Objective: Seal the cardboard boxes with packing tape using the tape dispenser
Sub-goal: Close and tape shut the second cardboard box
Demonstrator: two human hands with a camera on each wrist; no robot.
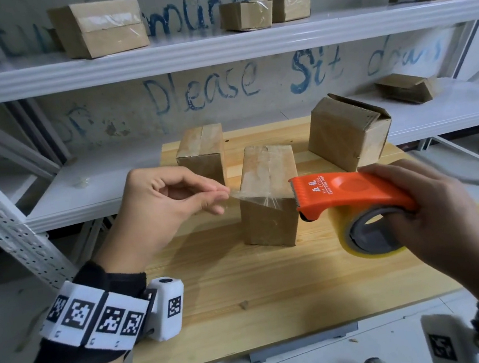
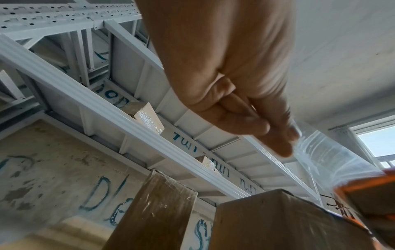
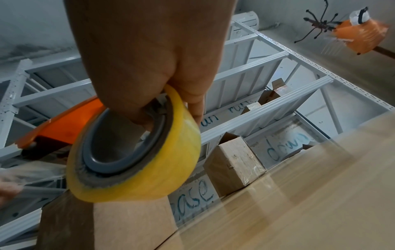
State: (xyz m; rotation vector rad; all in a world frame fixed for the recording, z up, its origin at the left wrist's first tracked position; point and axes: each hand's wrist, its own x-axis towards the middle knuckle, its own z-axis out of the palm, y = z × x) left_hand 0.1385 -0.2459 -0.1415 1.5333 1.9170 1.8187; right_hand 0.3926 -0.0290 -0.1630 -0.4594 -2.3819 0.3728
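Observation:
Three cardboard boxes stand on a wooden table [image 1: 277, 292]: a middle box [image 1: 269, 208], a taped one behind it on the left [image 1: 202, 152], and one with a raised flap at the back right [image 1: 347, 133]. My right hand [image 1: 431, 211] grips an orange tape dispenser [image 1: 352, 194] with a yellowish tape roll [image 1: 342, 228], also seen in the right wrist view as the roll [image 3: 149, 169]. My left hand [image 1: 162, 209] pinches the free end of clear tape [image 1: 249, 199] pulled from the dispenser, in front of the middle box. The left wrist view shows the fingertips [image 2: 278, 143] on the tape [image 2: 331, 157].
White metal shelving [image 1: 214, 47] runs behind and to the left of the table, carrying several taped boxes such as one at upper left [image 1: 99, 26]. A flattened box [image 1: 405, 88] lies on the lower shelf at right. My shoes show below the table's front edge.

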